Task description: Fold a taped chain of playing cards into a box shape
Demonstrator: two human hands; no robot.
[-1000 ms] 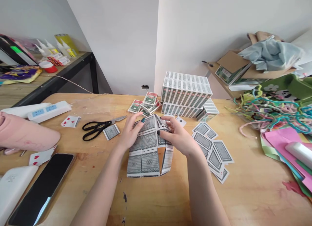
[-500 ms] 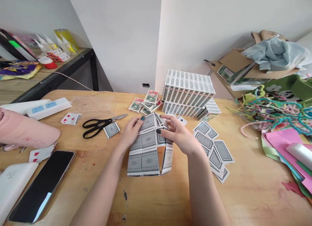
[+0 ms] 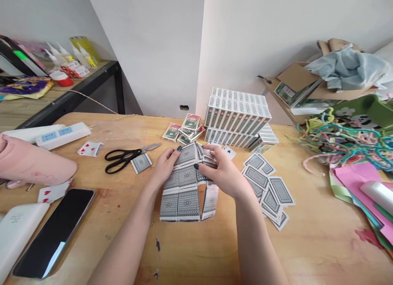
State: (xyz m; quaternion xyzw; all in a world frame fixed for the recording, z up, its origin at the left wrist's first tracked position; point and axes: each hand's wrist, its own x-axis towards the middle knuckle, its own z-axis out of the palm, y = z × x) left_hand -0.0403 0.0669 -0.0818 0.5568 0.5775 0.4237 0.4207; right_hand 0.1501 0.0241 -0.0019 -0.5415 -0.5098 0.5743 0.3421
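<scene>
A box-like structure of joined playing cards point(image 3: 188, 176), patterned grey backs outward, stands on the wooden table in front of me. My left hand point(image 3: 167, 162) grips its upper left side, thumb on top. My right hand point(image 3: 219, 168) holds its upper right side, with the thumb pressed on a card edge and the fingers behind the far corner. A narrow gap at the structure's right front edge shows orange-brown inside. Black scissors point(image 3: 123, 158) and a folded card point(image 3: 141, 163) lie left of my left hand. Loose cards point(image 3: 272, 199) are spread to the right.
Stacked card boxes point(image 3: 236, 115) and smaller packs point(image 3: 190, 123) stand at the back. A phone point(image 3: 55, 234), pink bottle point(image 3: 37, 160) and power strip point(image 3: 63, 135) are on the left. Colourful yarn point(image 3: 350, 141) and paper sheets point(image 3: 359, 176) lie on the right.
My right thumb has moved slightly left over the card structure's top right edge. The gap at the right front edge looks a little narrower. My left hand keeps its hold.
</scene>
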